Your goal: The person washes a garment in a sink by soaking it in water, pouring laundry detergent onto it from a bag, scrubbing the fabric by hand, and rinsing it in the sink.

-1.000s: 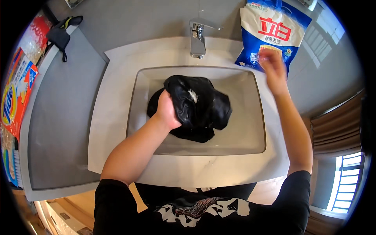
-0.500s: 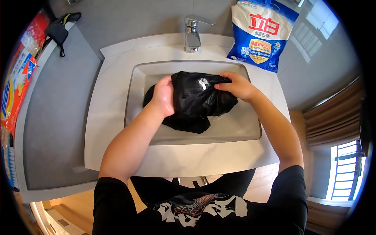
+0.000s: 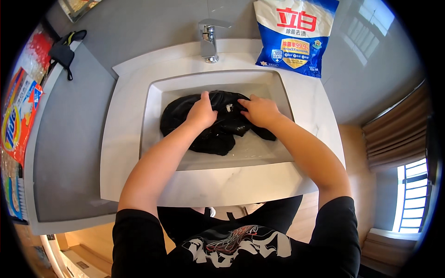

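Note:
A wet black garment (image 3: 178,113) with a small white mark lies bunched in the light sink basin (image 3: 250,157). My left hand (image 3: 202,112) is closed on the middle of the cloth, its thumb pointing toward the tap and most of its fingers hidden from view. On the other side of the white mark, my right hand (image 3: 260,111) grips the cloth between thumb and fingers. Part of the garment hangs down below my right hand, and a fold of it spreads toward the near side of the basin.
A chrome tap (image 3: 209,44) stands behind the basin. At the back right corner of the white countertop (image 3: 222,187) is a blue and white detergent bag (image 3: 296,37). To the left, an orange package (image 3: 19,120), a brush (image 3: 22,199) and a black strapped item (image 3: 65,52) sit along a ledge.
Both hands have lowered the garment from a raised, stretched hold into the basin. It now lies flatter and wider, and the white mark sits lower. The view has shifted slightly.

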{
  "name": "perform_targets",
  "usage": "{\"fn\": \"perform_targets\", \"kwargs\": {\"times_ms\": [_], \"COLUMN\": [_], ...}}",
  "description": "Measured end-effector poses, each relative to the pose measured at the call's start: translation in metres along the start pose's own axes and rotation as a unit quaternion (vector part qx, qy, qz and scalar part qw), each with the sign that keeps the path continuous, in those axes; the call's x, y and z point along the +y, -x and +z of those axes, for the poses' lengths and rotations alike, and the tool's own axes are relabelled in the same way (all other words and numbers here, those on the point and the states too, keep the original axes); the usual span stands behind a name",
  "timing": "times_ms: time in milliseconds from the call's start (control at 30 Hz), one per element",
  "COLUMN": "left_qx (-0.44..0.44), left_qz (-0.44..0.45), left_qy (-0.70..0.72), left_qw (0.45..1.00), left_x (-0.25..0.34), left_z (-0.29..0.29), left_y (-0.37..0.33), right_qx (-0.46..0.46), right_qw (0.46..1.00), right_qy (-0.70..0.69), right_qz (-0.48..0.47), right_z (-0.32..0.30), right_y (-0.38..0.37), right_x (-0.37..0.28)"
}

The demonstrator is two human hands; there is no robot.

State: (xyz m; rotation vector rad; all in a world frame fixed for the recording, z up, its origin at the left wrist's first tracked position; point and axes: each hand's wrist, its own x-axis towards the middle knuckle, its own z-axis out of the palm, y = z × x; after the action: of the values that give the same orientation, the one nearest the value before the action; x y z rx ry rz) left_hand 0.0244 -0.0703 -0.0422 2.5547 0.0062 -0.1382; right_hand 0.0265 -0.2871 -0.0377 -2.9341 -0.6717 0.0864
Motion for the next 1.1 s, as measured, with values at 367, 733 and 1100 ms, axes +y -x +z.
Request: {"fn": "perform_targets", "kwargs": {"times_ms": [367,733,1100], "left_qx": [-0.08,-0.024,-0.146], "left_qz": [-0.081,0.083,-0.108], "left_qy": [0.548,0.15,0.476], "left_qw": [0.829,0.985,0.86], "left_x": [-0.029,-0.021,-0.023], "left_z": [0.012,0.028,0.015], "left_y": [-0.017,-0.019,-0.025], "right_qx": [0.006,-0.009,0.047], "right_qw": [0.98,0.995,0.98], "right_qy": [-0.192,-0.08,-0.193], "right_qz": [0.047,0.057,0.017], "right_z": [0.047,0.031,0.044], "right_y": [-0.022,-0.012,-0.022], "right_x": [0.02,-0.007,0.004]}}
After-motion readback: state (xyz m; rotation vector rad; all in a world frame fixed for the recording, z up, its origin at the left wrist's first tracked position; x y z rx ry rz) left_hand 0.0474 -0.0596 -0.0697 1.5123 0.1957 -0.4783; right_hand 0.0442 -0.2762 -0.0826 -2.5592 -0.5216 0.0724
